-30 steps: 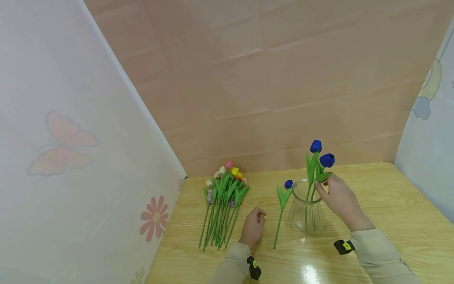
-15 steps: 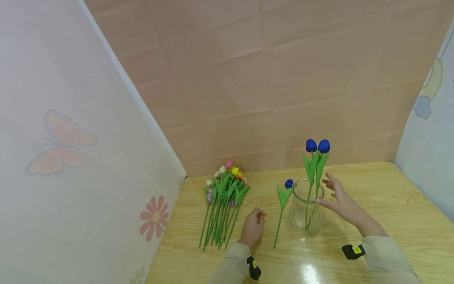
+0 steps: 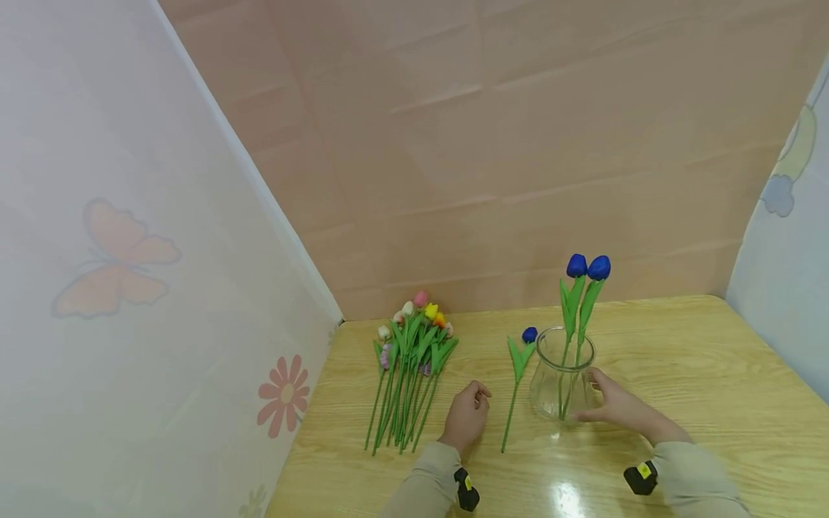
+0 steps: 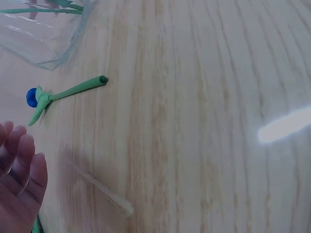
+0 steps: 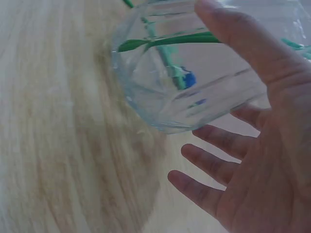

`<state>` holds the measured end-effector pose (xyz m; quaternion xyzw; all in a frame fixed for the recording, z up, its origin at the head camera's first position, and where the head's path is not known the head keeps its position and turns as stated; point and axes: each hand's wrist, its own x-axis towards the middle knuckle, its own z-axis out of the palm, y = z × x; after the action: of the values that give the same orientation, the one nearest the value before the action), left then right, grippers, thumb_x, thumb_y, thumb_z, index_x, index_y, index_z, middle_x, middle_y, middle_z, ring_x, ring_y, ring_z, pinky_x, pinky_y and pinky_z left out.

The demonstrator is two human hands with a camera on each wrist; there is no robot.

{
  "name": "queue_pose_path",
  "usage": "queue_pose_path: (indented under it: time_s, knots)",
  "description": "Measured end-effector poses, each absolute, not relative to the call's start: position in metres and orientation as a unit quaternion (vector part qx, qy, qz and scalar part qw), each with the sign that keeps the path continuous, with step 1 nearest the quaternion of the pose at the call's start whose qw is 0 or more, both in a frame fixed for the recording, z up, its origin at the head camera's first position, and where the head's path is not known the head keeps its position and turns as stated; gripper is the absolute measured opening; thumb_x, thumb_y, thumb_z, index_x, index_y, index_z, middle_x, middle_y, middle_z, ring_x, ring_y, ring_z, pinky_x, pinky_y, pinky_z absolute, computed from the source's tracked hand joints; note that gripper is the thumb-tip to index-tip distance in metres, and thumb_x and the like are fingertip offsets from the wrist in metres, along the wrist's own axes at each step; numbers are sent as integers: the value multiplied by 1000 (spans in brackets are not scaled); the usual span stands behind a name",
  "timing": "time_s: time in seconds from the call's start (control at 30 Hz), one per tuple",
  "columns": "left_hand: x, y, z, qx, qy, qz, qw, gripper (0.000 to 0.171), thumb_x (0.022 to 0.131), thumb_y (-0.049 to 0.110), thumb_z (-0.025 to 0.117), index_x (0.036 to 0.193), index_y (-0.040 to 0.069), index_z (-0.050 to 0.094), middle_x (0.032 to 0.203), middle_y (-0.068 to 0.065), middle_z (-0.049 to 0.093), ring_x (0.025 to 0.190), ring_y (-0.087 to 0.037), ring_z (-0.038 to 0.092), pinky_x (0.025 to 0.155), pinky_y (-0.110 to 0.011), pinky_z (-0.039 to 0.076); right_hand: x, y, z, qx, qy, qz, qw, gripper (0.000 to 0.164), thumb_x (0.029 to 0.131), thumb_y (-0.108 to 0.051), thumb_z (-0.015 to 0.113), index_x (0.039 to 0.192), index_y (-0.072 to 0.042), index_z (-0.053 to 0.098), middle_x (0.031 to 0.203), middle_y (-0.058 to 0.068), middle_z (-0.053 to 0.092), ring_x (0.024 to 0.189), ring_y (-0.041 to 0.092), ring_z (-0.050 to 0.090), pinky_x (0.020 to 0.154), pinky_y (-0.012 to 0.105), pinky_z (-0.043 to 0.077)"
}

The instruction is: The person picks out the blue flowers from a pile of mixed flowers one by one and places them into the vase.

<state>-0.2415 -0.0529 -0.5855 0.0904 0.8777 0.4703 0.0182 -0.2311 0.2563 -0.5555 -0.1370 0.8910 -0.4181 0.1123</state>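
Note:
Two blue tulips (image 3: 576, 265) stand in a clear glass vase (image 3: 544, 392), their stems leaning apart inside it. My right hand (image 3: 615, 406) is at the vase's right side, thumb and fingers spread. In the right wrist view, the thumb lies over the glass (image 5: 146, 92) and the other fingers are extended beside it; firm contact cannot be told. A third blue tulip (image 3: 518, 363) lies on the table just left of the vase. My left hand (image 3: 466, 415) rests on the table between this tulip and the bunch, fingers loosely curled around nothing.
A bunch of tulips (image 3: 404, 360) in white, pink, yellow, orange and purple lies at the left of the wooden table (image 3: 699, 360). Behind hangs a brown cloth backdrop (image 3: 518, 180). A pale printed wall sheet (image 3: 194, 324) borders the left side.
My right hand has let go of a blue tulip, now standing in the vase, and moved down to the vase's side. My left hand stays in place.

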Motion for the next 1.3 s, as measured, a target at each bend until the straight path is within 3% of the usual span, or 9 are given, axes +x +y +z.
queue_pose_path:
  time_s: [0.23, 0.5, 0.8, 1.2, 1.3]
  knots:
    - [-241, -42, -594, 106, 895, 433, 27, 13, 100, 13, 49, 100, 16, 62, 74, 12, 53, 51, -4, 40, 47, -21, 36, -231, 255, -560, -131, 893, -415, 117, 106, 83, -35, 75, 145, 17, 6, 139, 48, 26, 125, 64, 30, 93, 69, 36]
    - [-236, -23, -598, 112, 951, 290, -2, 4, 96, 19, 58, 94, 17, 61, 74, 9, 52, 54, -3, 44, 48, -21, 38, -231, 255, -562, -117, 892, -418, 127, 106, 84, -37, 74, 146, 14, 5, 137, 47, 29, 124, 62, 33, 91, 68, 39]
    - [-239, -5, -609, 62, 978, 195, -28, 30, 85, 44, 71, 85, 19, 55, 78, 5, 52, 56, -7, 46, 49, -25, 39, -231, 255, -562, -121, 894, -410, 135, 108, 85, -38, 72, 146, 15, 2, 138, 48, 28, 125, 63, 32, 91, 69, 38]
    - [-229, 8, -590, 15, 979, 203, -9, 14, 90, 17, 66, 89, 3, 63, 75, -7, 61, 65, -19, 65, 54, -31, 51, -233, 256, -563, -123, 900, -400, 125, 106, 84, -39, 73, 146, 14, 5, 136, 48, 31, 124, 63, 33, 91, 69, 38]
    - [-228, 8, -586, 5, 982, 190, -19, 17, 90, 13, 65, 99, -1, 63, 78, -10, 65, 67, -22, 67, 56, -31, 54, -233, 256, -564, -122, 899, -401, 126, 105, 84, -39, 73, 146, 13, 6, 136, 47, 33, 124, 63, 35, 90, 68, 39]
